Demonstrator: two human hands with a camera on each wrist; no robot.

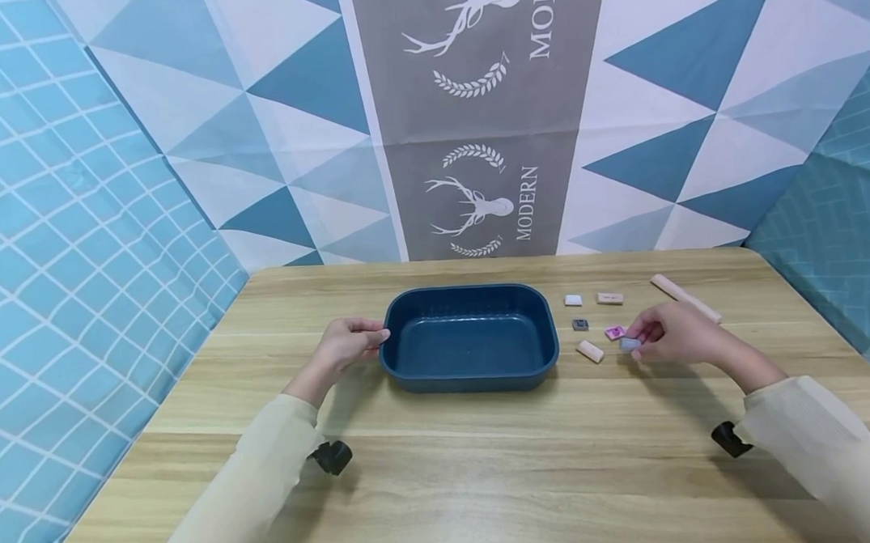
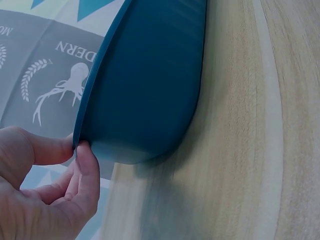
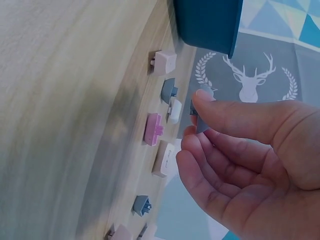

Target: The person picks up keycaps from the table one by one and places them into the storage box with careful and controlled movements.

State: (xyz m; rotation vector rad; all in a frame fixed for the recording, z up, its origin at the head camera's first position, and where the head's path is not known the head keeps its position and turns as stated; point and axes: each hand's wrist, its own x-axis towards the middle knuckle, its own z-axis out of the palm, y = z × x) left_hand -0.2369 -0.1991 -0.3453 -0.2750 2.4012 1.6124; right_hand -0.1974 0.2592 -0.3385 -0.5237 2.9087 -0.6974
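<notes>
Hands point(image 1: 349, 342) point(image 1: 674, 334) pinching: tray rim point(image 1: 469, 377) left, keycap point(image 1: 629, 344) right.

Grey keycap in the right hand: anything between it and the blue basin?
Yes: on the table, a pale pink keycap and bright pink keycap lie roughly between, then comes the raised right wall of the blue basin.

Left sleeve point(image 1: 243, 478): long, pale cream, plain, lightly creased, with an uneven edge. Right sleeve point(image 1: 814, 441): matches in colour. Left wrist fitting point(image 1: 332, 457): small, black, protrudes beside the sleeve. Right wrist fitting point(image 1: 731, 439): likewise black, compact. Left hand point(image 1: 342, 344), right hand point(image 1: 677, 334): bare.
</notes>
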